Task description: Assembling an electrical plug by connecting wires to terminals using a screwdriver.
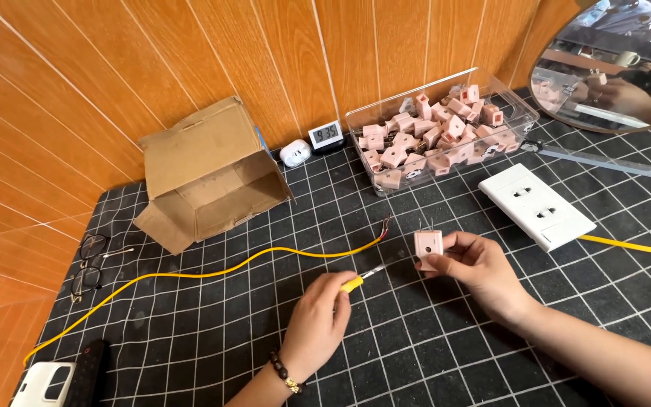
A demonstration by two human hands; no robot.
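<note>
My left hand grips a small screwdriver with a yellow handle, its metal tip aimed up and right. My right hand pinches a small pink socket module just above the black grid mat, a short way past the screwdriver tip. A yellow cable runs across the mat, and its stripped end lies just left of the module. A white double outlet plate rests to the right of my right hand.
A clear plastic box of several pink modules stands at the back. An open cardboard box lies at the left, with glasses beside it. A small digital clock, a white earbud case, a ruler and a round mirror sit near the wall.
</note>
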